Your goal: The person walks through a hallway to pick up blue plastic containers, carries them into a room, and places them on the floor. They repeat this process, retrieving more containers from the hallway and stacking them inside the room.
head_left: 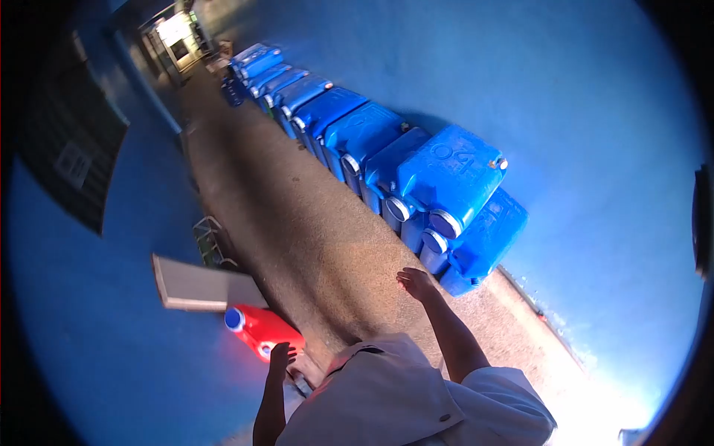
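Note:
My left hand (282, 355) hangs low with its fingers apart, holding nothing. In this view it overlaps the lower end of a red plastic jerrycan (271, 328) with a blue cap. My right hand (416, 285) is out in front, its fingers loosely bent and apart, with nothing visible in it. Nearest to it are blue water containers with white caps. One large blue container (454, 175), marked H2O, rests on others, and another blue container (494, 230) stands beside it near the floor.
Along the right wall runs a row of several blue containers (331, 106) down a narrow corridor floor (297, 201). At left, a pale board or bench (201, 288) juts from the wall beside a small metal-framed stand (210, 241). A bright doorway (175, 30) lies at the far end.

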`<state>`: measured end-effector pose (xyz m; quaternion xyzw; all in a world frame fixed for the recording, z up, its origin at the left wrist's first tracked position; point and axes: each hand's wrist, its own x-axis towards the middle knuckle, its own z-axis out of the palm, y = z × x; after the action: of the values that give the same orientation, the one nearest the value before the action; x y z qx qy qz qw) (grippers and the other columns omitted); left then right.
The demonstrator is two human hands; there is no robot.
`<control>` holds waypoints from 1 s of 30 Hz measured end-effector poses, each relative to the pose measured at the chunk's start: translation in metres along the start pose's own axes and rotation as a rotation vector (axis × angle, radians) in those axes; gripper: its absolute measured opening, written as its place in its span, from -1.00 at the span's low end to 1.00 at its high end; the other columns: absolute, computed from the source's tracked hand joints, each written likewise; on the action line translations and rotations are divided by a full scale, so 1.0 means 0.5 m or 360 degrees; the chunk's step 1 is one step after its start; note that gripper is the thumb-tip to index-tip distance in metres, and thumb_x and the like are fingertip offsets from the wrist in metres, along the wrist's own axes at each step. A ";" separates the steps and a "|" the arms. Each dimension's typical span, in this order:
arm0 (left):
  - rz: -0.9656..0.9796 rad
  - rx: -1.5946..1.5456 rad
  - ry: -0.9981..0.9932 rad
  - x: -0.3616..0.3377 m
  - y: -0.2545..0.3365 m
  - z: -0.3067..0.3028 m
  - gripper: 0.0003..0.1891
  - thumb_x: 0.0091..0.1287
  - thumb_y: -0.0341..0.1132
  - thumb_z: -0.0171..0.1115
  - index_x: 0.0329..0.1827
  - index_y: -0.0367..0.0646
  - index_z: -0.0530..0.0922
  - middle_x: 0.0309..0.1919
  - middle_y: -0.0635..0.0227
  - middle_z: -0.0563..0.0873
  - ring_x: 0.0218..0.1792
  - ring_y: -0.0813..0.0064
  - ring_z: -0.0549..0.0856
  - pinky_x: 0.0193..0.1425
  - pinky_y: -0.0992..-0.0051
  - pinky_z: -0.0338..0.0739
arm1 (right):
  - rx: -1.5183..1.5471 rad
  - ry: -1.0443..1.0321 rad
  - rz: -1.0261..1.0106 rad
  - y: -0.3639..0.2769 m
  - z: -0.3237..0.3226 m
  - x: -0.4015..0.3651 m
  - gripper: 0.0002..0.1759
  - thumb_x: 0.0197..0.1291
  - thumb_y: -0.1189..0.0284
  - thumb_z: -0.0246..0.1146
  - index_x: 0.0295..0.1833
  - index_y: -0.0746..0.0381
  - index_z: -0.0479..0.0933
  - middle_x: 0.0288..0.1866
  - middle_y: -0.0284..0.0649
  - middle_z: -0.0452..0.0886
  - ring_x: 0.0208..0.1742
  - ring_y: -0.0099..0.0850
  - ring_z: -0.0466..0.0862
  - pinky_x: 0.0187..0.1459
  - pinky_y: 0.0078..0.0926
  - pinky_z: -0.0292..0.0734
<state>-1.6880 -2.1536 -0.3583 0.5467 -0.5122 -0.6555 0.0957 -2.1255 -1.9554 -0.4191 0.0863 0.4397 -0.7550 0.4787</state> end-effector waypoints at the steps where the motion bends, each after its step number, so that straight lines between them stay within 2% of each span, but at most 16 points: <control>1: 0.0095 0.0076 -0.0075 0.051 0.064 0.013 -0.72 0.28 -0.16 0.01 -0.05 -0.11 0.42 -0.27 0.24 0.62 -0.30 0.38 0.63 -0.23 0.41 0.53 | 0.0011 0.0044 -0.0014 -0.015 0.020 0.023 -0.67 0.18 0.45 0.04 0.04 0.37 0.29 -0.10 0.01 0.48 -0.15 -0.19 0.54 -0.13 -0.38 0.51; 2: 0.0083 0.0093 -0.0191 0.115 0.127 0.030 -0.72 0.31 -0.17 0.02 -0.01 -0.09 0.40 -0.26 0.29 0.60 -0.36 0.50 0.59 -0.33 0.50 0.49 | 0.0049 0.0087 -0.0035 -0.034 0.044 0.044 -0.67 0.18 0.45 0.04 0.04 0.37 0.29 -0.10 0.01 0.48 -0.15 -0.19 0.54 -0.13 -0.38 0.51; 6: 0.0274 0.0285 -0.0462 0.303 0.346 0.168 -0.72 0.31 -0.18 0.02 -0.02 -0.12 0.42 -0.28 0.34 0.60 -0.33 0.56 0.58 -0.30 0.54 0.49 | 0.0489 0.0273 -0.0262 -0.088 0.065 0.206 -0.70 0.19 0.42 0.06 0.01 0.32 0.31 -0.10 -0.03 0.48 -0.13 -0.24 0.53 -0.13 -0.36 0.48; 8: 0.0325 0.0402 -0.0546 0.381 0.388 0.237 -0.72 0.31 -0.18 0.02 -0.03 -0.14 0.43 -0.29 0.35 0.60 -0.32 0.58 0.58 -0.29 0.56 0.48 | 0.0722 0.0390 -0.0419 -0.104 0.040 0.313 -0.62 0.15 0.37 0.11 0.06 0.27 0.31 0.00 -0.08 0.45 0.04 -0.23 0.46 0.06 -0.32 0.38; 10: 0.0598 0.0343 -0.0909 0.476 0.434 0.309 -0.71 0.30 -0.20 0.03 -0.02 -0.16 0.43 -0.30 0.33 0.61 -0.33 0.59 0.57 -0.26 0.59 0.48 | 0.0847 0.0376 -0.0536 -0.155 0.029 0.417 -0.58 0.11 0.32 0.16 0.08 0.21 0.31 0.07 -0.16 0.40 0.12 -0.25 0.39 0.13 -0.29 0.28; 12: 0.0680 0.0571 -0.0977 0.509 0.485 0.354 -0.67 0.28 -0.19 0.07 0.03 -0.17 0.41 -0.26 0.32 0.62 -0.24 0.54 0.60 -0.17 0.53 0.48 | 0.1122 0.0990 -0.0413 -0.191 0.059 0.447 -0.56 0.07 0.30 0.18 0.08 0.18 0.33 0.10 -0.20 0.35 0.10 -0.28 0.37 0.10 -0.28 0.26; 13: 0.0897 0.0801 -0.1062 0.484 0.544 0.385 -0.66 0.29 -0.18 0.06 0.03 -0.19 0.41 -0.25 0.29 0.62 -0.23 0.53 0.60 -0.15 0.52 0.48 | 0.1194 0.1034 -0.0462 -0.216 0.064 0.470 -0.64 0.06 0.34 0.18 0.00 0.17 0.38 -0.04 -0.22 0.44 0.00 -0.30 0.42 0.05 -0.29 0.29; 14: 0.1127 0.1018 -0.1138 0.474 0.595 0.422 -0.65 0.30 -0.17 0.05 0.04 -0.22 0.41 -0.23 0.27 0.62 -0.23 0.51 0.60 -0.13 0.51 0.48 | 0.1191 0.1038 -0.0483 -0.248 0.071 0.496 -0.64 0.06 0.34 0.18 0.00 0.17 0.38 -0.04 -0.22 0.44 0.00 -0.30 0.42 0.05 -0.29 0.29; 16: 0.1107 0.1075 -0.1169 0.488 0.632 0.458 -0.66 0.32 -0.19 0.01 0.02 -0.26 0.42 -0.23 0.22 0.63 -0.21 0.49 0.61 -0.11 0.50 0.48 | 0.1667 0.0817 -0.0942 -0.260 0.081 0.516 -0.74 0.04 0.40 0.18 -0.12 0.18 0.41 -0.17 -0.23 0.51 -0.08 -0.30 0.47 0.04 -0.27 0.32; 17: 0.1121 0.1138 -0.1217 0.494 0.654 0.473 -0.70 0.32 -0.24 0.00 0.00 -0.24 0.42 -0.24 0.18 0.63 -0.20 0.40 0.62 -0.12 0.46 0.49 | 0.1602 0.0841 -0.1190 -0.261 0.089 0.527 -0.86 0.04 0.44 0.17 -0.28 0.21 0.40 -0.38 -0.24 0.50 -0.24 -0.32 0.51 -0.05 -0.26 0.39; 19: 0.1145 0.1214 -0.1265 0.524 0.682 0.496 -0.74 0.31 -0.28 -0.02 -0.03 -0.23 0.43 -0.25 0.13 0.63 -0.19 0.30 0.64 -0.12 0.41 0.50 | 0.1618 0.0757 -0.1260 -0.300 0.106 0.522 -0.88 0.04 0.45 0.16 -0.31 0.22 0.38 -0.45 -0.26 0.47 -0.32 -0.35 0.51 -0.11 -0.31 0.42; 21: 0.1485 0.1114 -0.1286 0.561 0.693 0.519 -0.75 0.30 -0.31 -0.02 -0.05 -0.24 0.45 -0.23 0.10 0.62 -0.19 0.21 0.63 -0.13 0.39 0.50 | 0.1680 0.0704 -0.1418 -0.375 0.182 0.485 -0.87 0.08 0.48 0.11 -0.44 0.22 0.30 -0.64 -0.30 0.30 -0.51 -0.41 0.42 -0.25 -0.36 0.45; 25: 0.1562 0.1233 -0.1347 0.561 0.781 0.546 -0.78 0.27 -0.35 0.00 -0.08 -0.24 0.47 -0.24 0.07 0.61 -0.19 0.15 0.61 -0.16 0.38 0.50 | 0.1469 0.0510 -0.1753 -0.495 0.287 0.417 -0.85 0.12 0.49 0.05 -0.47 0.21 0.26 -0.64 -0.33 0.18 -0.55 -0.44 0.29 -0.22 -0.34 0.39; 26: 0.1702 0.1170 -0.1346 0.561 0.801 0.545 -0.79 0.26 -0.37 0.01 -0.09 -0.24 0.47 -0.26 0.08 0.61 -0.22 0.16 0.61 -0.18 0.39 0.50 | 0.1380 0.0429 -0.1852 -0.527 0.305 0.396 -0.88 0.12 0.48 0.06 -0.43 0.21 0.28 -0.63 -0.32 0.20 -0.54 -0.44 0.30 -0.22 -0.36 0.39; 27: 0.1851 0.1105 -0.1339 0.561 0.827 0.543 -0.80 0.25 -0.40 0.01 -0.10 -0.24 0.48 -0.28 0.09 0.61 -0.24 0.16 0.61 -0.20 0.39 0.50 | 0.1412 0.0503 -0.1778 -0.571 0.354 0.358 -0.91 0.12 0.48 0.06 -0.41 0.21 0.30 -0.62 -0.34 0.21 -0.54 -0.45 0.32 -0.23 -0.37 0.38; 30: 0.1961 0.1034 -0.1319 0.493 0.953 0.514 -0.82 0.29 -0.43 -0.01 -0.10 -0.27 0.48 -0.28 0.16 0.62 -0.25 0.27 0.63 -0.20 0.47 0.49 | 0.1351 0.0238 -0.1652 -0.630 0.471 0.261 -0.91 0.15 0.42 0.09 -0.36 0.19 0.36 -0.64 -0.40 0.27 -0.57 -0.52 0.35 -0.25 -0.42 0.44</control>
<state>-2.1988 -2.3947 -0.1724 -0.1204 -0.8800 -0.4528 0.0784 -2.3773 -2.1668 -0.1669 0.0965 0.1213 -0.9865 -0.0535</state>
